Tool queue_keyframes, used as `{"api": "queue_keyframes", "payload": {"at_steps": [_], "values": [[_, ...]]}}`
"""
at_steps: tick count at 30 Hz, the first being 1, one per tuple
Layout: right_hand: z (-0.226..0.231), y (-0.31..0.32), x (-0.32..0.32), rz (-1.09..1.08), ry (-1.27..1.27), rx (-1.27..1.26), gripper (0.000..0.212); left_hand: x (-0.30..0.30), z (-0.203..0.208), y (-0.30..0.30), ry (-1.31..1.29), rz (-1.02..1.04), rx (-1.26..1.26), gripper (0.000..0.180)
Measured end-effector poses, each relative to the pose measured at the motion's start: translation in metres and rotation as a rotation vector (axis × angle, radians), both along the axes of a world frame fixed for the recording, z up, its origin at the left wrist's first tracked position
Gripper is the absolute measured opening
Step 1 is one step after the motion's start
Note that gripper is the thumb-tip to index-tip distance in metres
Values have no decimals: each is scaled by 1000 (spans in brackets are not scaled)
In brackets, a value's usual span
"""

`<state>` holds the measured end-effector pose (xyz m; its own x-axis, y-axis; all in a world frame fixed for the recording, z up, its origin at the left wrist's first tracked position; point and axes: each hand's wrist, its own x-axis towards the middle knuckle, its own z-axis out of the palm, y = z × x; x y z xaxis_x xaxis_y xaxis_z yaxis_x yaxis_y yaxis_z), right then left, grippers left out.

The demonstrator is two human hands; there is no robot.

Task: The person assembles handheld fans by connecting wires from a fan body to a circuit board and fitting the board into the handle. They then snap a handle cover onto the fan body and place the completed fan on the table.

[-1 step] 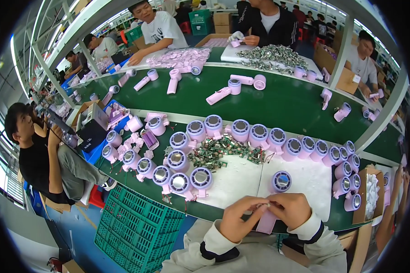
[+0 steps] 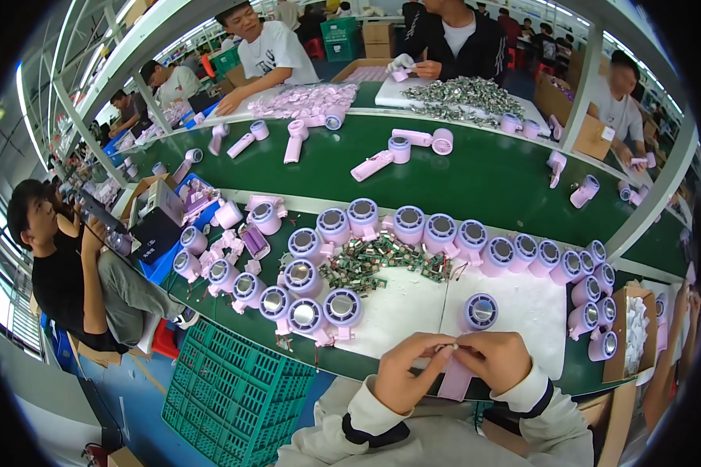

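Note:
A lilac handheld fan (image 2: 480, 311) with a round, silver-centred head lies on the white mat in front of me. Its flat pink handle (image 2: 455, 383) points toward my body, over the bench's near edge. My left hand (image 2: 410, 370) is at the left of the handle, thumb and forefinger pinched together. My right hand (image 2: 500, 359) meets it from the right, its fingertips closed at the same spot. Between the fingertips is a small piece, mostly hidden and too small to name. The fan's neck is covered by my fingers.
Several lilac fan heads (image 2: 342, 307) ring the mat, around a heap of small green circuit boards (image 2: 374, 261). At right stands a cardboard box (image 2: 617, 335) of white pieces. Beyond runs a green conveyor (image 2: 288, 179) carrying fans. A green crate (image 2: 234, 389) is at lower left.
My fingertips have shifted very slightly at the same spot over the handle. One fan at the far left of the conveyor lies at a slightly different angle.

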<state>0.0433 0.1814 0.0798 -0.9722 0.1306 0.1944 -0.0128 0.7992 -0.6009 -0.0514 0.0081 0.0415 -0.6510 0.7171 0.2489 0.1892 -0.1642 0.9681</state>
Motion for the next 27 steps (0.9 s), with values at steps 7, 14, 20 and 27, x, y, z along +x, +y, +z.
{"api": "queue_keyframes", "payload": {"at_steps": [7, 14, 20, 27], "values": [[-7, 9, 1, 130, 38, 58, 16, -4, -15, 10, -161, 77, 12, 23], [-10, 11, -6, 108, 73, -24, 15, -12, -20, 11, -261, 31, 30, 24], [4, 9, 5, 77, -69, -107, 15, -9, -22, 6, -362, -14, 101, 25], [4, -3, 21, -13, -115, -135, 14, 17, -27, -3, -414, 14, 81, 26]]}}
